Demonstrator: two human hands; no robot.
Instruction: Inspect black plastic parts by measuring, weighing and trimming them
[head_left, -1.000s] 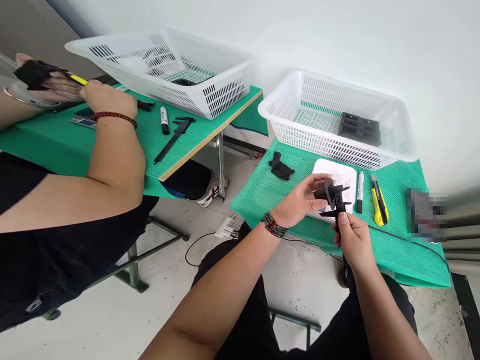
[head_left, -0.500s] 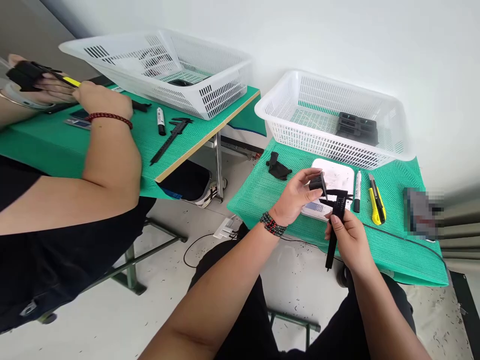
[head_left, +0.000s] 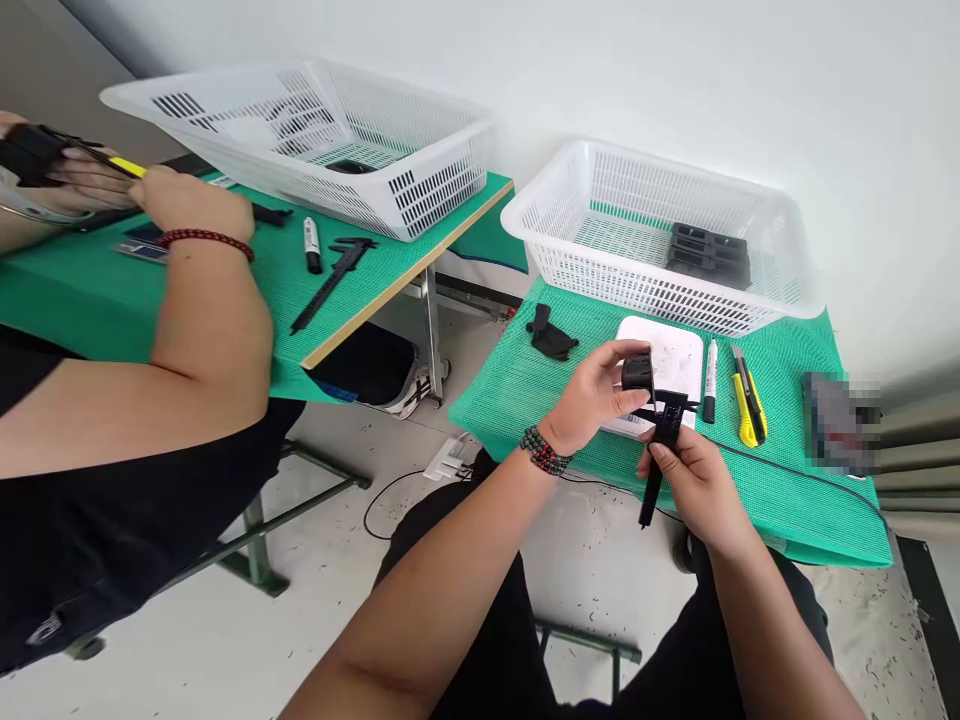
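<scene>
Green tabletop (head_left: 517, 385) carries a white scale (head_left: 679, 350); just before it, the grip of the left hand (head_left: 592, 400) pinches a black part (head_left: 637, 372), and that of the right hand (head_left: 694, 478) clasps a caliper (head_left: 651, 480). Skewed jaws could flick the part floorward.

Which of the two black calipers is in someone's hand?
The held caliper in the right hand; the other caliper lies loose on the co-worker's table.

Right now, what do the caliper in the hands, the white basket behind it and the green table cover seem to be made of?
The caliper, held by the right hand: probably black plastic, matt, no metal shine; white basket: moulded plastic, slightly glossy, with slotted lattice walls; green table cover: a mesh mat, by its fine grid texture; exact material unclear.
</scene>
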